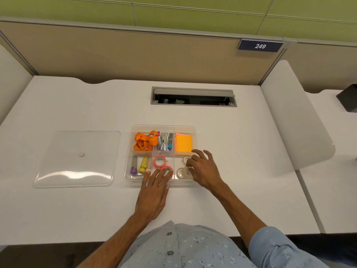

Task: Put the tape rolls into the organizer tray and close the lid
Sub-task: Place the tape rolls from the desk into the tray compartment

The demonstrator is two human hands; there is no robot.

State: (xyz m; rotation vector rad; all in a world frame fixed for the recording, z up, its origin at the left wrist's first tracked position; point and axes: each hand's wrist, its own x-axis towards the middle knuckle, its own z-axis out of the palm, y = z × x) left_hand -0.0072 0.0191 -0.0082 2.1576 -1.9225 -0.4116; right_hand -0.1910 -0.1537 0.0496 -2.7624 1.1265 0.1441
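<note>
Both hands are reached over the near edge of the clear organizer tray [193, 130] on the white table [231, 147]. The left hand [154, 192] is spread flat and open, its fingertips laid on the nearer of two pink tape rolls [167, 168] in the near middle compartment; the farther pink tape roll [160, 161] lies just behind it. The right hand [202, 169] is loosely open over the near right compartment, fingers touching the clear tape rolls [182, 172] held there. An orange lanyard [144, 141], a stapler [164, 143] and orange sticky notes [183, 142] are held in the far compartments, and highlighters [144, 164] in the near left one. The clear lid [77, 159] is laid flat on the table, left of the tray.
</note>
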